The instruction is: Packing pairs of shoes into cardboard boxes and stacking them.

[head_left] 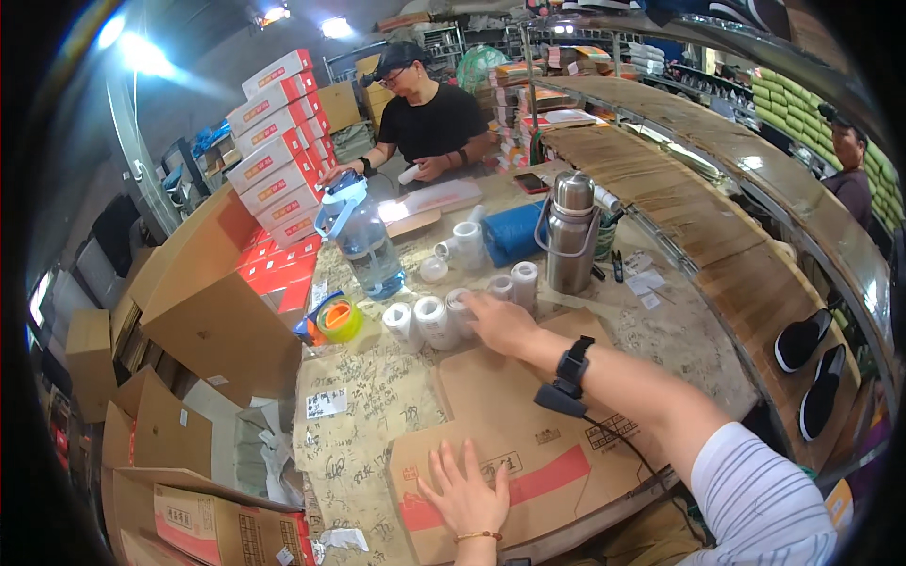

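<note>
My left hand (469, 491) lies flat with fingers spread on a flattened brown cardboard box (547, 443) that has a red stripe. My right hand (500, 323) reaches across the table, its fingers curled at the top of a white label roll (459, 309). That roll stands in a row of several upright rolls, among them a white roll (433, 323) just to its left and another roll (525, 283) at the right end. My palm partly hides the rolls behind it. A black band with a cabled device (569, 370) sits on my right wrist.
A large water bottle (366, 245), a steel flask (572, 236) and a blue bundle (512, 233) stand beyond the rolls. Tape rolls (340, 319) lie at left. Open cartons (222, 330) flank the table. Across it, a person (429, 127) holds a white roll; shoes (819, 387) rest on the right shelf.
</note>
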The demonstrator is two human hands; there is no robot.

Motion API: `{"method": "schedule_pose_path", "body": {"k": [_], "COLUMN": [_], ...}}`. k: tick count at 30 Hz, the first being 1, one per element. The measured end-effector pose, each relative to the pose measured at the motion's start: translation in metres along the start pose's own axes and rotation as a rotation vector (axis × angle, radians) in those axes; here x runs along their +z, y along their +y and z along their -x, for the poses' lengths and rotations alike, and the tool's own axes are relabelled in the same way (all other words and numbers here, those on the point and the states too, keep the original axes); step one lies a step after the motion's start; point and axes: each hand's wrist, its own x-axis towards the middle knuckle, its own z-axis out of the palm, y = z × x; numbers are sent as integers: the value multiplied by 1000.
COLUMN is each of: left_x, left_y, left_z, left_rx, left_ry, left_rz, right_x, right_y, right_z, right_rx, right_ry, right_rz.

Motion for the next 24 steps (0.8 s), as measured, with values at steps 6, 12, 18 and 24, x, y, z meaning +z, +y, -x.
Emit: {"method": "schedule_pose_path", "body": {"k": [6,12,18,24], "left_x": [0,-12,2,-53], "left_y": [-2,-8,-89,-74], "left_z": [6,12,77,117], "left_rx": [5,63,-106,-191], "left_ry": [15,52,329,147], "left_rz": [-1,230,669,783], "right_x": [-54,-97,-93,-88], "right_y": [8,34,25,15], "right_z": [110,254,343,351], "right_rx": [-44,115,361,314], "right_ry": [69,109,85,50], "right_rz": [-104,-8,-80,-120]}}
